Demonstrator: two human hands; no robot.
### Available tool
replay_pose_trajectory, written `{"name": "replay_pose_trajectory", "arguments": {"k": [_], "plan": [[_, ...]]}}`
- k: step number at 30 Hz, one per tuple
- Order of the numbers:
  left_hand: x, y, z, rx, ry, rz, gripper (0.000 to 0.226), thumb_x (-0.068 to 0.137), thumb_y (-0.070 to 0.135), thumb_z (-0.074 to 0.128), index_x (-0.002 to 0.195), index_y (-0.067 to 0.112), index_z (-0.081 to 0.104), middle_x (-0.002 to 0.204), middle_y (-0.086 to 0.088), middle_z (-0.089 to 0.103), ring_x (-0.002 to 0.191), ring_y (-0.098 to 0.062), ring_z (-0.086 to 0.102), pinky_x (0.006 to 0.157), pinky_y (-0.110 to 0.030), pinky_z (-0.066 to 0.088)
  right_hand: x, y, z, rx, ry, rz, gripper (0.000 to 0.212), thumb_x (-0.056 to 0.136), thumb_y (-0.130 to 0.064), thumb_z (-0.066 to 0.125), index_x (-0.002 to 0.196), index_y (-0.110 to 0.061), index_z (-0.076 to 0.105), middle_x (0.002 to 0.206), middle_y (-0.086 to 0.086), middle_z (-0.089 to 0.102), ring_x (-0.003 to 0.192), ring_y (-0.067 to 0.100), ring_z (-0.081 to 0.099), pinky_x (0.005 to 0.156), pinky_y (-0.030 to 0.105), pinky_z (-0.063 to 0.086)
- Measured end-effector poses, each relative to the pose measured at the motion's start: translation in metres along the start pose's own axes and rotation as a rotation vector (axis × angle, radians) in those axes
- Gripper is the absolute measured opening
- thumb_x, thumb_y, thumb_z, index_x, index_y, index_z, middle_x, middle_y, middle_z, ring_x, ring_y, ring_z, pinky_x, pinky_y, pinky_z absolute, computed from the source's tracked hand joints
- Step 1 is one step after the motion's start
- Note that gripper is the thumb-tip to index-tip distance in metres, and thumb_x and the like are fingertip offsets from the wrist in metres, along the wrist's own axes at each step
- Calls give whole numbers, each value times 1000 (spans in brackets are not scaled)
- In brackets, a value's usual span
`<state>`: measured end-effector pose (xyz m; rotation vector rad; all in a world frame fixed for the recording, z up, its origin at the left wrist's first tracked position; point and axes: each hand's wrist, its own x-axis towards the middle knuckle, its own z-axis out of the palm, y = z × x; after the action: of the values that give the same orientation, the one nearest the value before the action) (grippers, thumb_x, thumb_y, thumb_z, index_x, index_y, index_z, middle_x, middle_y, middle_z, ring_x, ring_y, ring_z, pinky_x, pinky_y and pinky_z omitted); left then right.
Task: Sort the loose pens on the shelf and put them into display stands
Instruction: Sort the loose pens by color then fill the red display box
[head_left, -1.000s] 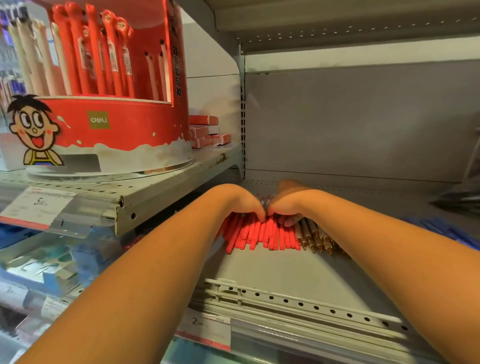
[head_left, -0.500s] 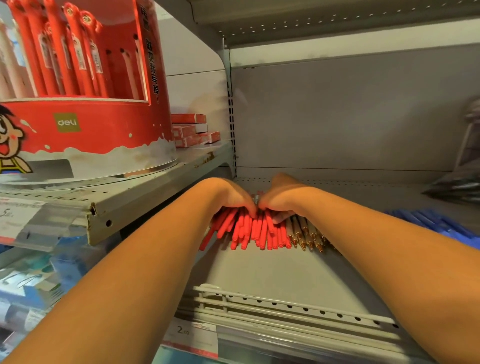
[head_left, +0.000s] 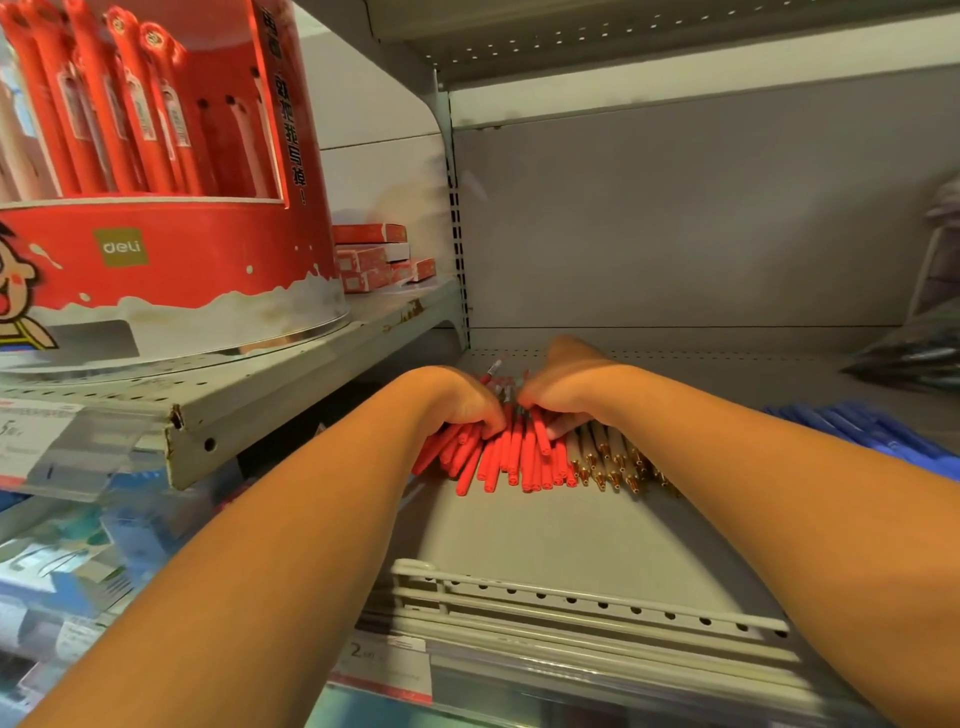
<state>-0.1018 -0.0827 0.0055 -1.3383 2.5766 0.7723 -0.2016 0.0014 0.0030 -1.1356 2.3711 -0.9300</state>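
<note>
Two hands on one pile: gathering step. Front rail (head_left: 571, 597) at 6 o'clock, price tag (head_left: 384, 660) under it. On shelf (head_left: 519, 540): red pens (head_left: 511, 460) bunched at centre, gold-tipped pens (head_left: 605, 460) touching them on 3 o'clock side, blue pens (head_left: 852, 423) well apart, further toward 3. Left hand (head_left: 462, 402) and right hand (head_left: 566, 389) side by side, fingers curled down over red pens, gripping bunch. Display stand (head_left: 171, 260) at 10 o'clock, one level up, some holes free. Next, my guess: lift reds only, square ends, carry to stand. Loose ones may slip.

Red pens (head_left: 511, 457), perhaps blue pens (head_left: 852, 426), grey shelf (head_left: 545, 530)
</note>
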Motion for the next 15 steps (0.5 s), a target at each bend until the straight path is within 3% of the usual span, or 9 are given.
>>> {"name": "replay_pose_trajectory", "arguments": {"k": [6,11,15], "plan": [[2,-5,-3,-161,76,53,6,73,11,54,71,8,59,44,-5,58,45,-22,54,56,-25,49,2,2,-4,8,1,1,12,90,-15,65,89,-4,61,82,12,69,59,21,72,56,30,61],[0,-8,-8,-323,166,89,7,62,13,60,60,7,57,46,-9,54,35,-21,48,47,-21,44,2,2,-9,97,49,16,11,90,-13,63,89,-2,62,75,13,69,55,22,71,54,30,61],[-5,0,-14,-626,165,241,14,71,8,57,58,6,55,49,-11,52,36,-20,44,45,-21,40,-1,4,-17,274,134,-15,13,91,-11,57,87,1,60,52,14,63,42,22,65,43,26,54]]}}
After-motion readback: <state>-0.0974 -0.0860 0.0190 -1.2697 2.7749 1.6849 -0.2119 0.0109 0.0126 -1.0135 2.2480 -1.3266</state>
